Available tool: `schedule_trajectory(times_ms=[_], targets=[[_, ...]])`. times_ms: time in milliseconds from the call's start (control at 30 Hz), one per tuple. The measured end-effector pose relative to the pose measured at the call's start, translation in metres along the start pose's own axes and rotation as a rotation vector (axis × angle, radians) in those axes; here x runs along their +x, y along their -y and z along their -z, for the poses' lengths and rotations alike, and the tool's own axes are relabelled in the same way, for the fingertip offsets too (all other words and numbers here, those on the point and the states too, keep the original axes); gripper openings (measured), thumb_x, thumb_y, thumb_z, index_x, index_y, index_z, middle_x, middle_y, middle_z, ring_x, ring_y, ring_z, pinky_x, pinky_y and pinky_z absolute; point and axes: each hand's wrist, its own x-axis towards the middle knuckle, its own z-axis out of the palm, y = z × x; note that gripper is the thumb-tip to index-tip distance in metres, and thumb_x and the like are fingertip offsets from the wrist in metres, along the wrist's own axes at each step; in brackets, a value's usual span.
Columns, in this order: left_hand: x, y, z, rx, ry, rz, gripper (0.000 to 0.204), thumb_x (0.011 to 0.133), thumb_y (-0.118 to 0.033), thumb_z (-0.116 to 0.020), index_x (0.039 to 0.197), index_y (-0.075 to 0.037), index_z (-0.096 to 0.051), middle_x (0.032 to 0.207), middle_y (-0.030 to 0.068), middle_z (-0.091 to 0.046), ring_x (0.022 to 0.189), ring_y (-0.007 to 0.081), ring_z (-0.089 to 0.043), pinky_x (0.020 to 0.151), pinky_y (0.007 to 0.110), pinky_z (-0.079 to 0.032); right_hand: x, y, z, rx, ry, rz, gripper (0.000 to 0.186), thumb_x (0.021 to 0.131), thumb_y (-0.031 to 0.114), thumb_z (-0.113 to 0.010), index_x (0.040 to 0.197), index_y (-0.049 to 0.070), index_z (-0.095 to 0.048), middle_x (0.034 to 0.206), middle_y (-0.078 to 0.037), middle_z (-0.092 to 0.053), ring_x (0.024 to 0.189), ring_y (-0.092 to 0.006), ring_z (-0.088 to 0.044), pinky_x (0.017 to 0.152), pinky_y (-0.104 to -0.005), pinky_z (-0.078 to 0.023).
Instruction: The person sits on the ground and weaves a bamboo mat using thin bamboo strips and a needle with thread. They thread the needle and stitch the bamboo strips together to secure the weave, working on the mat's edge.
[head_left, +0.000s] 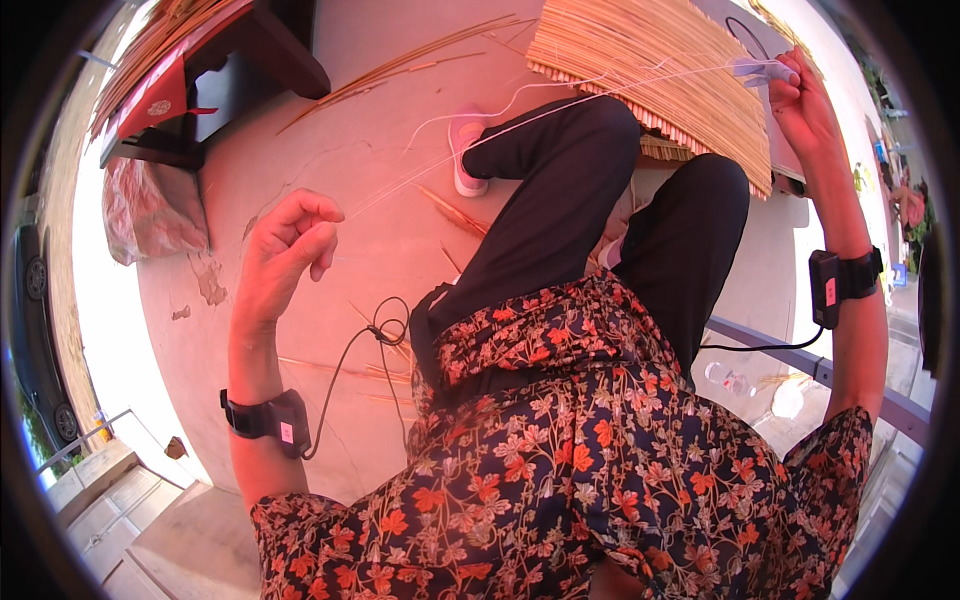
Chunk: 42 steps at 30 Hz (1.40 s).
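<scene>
A white thread (pixel 560 118) stretches taut across my lap between my two raised hands. At its left end my left hand (pixel 292 245) is closed, thumb and fingers pinched on the thread. My right hand (pixel 803 105) is up at the far right, fingers closed on a small pale bluish-white bundle (pixel 757 70) that the thread runs from; whether it is wound thread or a folded scrap cannot be made out. A looser, wavy length of thread hangs near my knee. Beyond my knees lies a mat of straw-coloured stalks (pixel 640 60), its cut ends toward me.
A dark wooden bench (pixel 285 50) at the far left bears more stalks and a red cloth (pixel 150 105). Beside it sits a crumpled plastic bag (pixel 155 210). Loose stalks (pixel 420 55) lie on the floor. A black cable (pixel 375 330) loops by my left arm; a metal rail (pixel 770 350) runs at right.
</scene>
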Motion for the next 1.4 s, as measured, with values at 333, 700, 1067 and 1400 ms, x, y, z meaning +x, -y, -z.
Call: schedule_trajectory(times_ms=[333,700,1067,1400], targets=[[-0.017,0.072,0.062,-0.082,-0.298,0.123,0.010,0.090,-0.016,-0.066,0.083,-0.009,-0.064,0.065,-0.0079,-0.047,0.056,0.0026,-0.039,0.051,0.018,-0.028,-0.016,0.126,0.197,-0.121,-0.458,0.238,0.017,0.099,0.011,-0.053,0.088,-0.002,-0.048,0.074,-0.006,-0.049,0.067,-0.0184,-0.054,0.068,-0.0325,-0.058],[-0.012,0.129,0.079,-0.173,-0.295,0.235,0.010,0.090,-0.019,-0.067,0.085,-0.011,-0.062,0.060,-0.0081,-0.045,0.051,0.0025,-0.037,0.047,0.018,-0.025,-0.114,0.162,0.288,-0.284,-1.077,0.501,0.018,0.097,0.012,-0.057,0.093,-0.004,-0.051,0.075,-0.010,-0.054,0.066,-0.0232,-0.060,0.068,-0.0385,-0.063],[0.015,0.109,0.059,-0.121,-0.335,0.211,0.010,0.090,-0.018,-0.066,0.085,-0.011,-0.061,0.059,-0.0070,-0.046,0.048,0.0028,-0.039,0.044,0.018,-0.027,-0.176,0.174,0.265,-1.493,-1.680,0.143,0.040,0.096,0.035,-0.052,0.102,-0.004,-0.060,0.070,-0.007,-0.070,0.062,-0.0188,-0.070,0.067,-0.0280,-0.051],[0.069,-0.077,-0.077,-0.006,0.259,-0.080,0.005,0.083,-0.002,-0.067,0.079,-0.001,-0.064,0.068,-0.0027,-0.053,0.056,0.0033,-0.042,0.051,0.019,-0.031,-0.123,-0.025,0.103,-1.585,-0.892,0.192,0.029,0.089,0.028,-0.064,0.080,0.000,-0.063,0.066,-0.008,-0.060,0.064,-0.0172,-0.057,0.065,-0.0346,-0.048]])
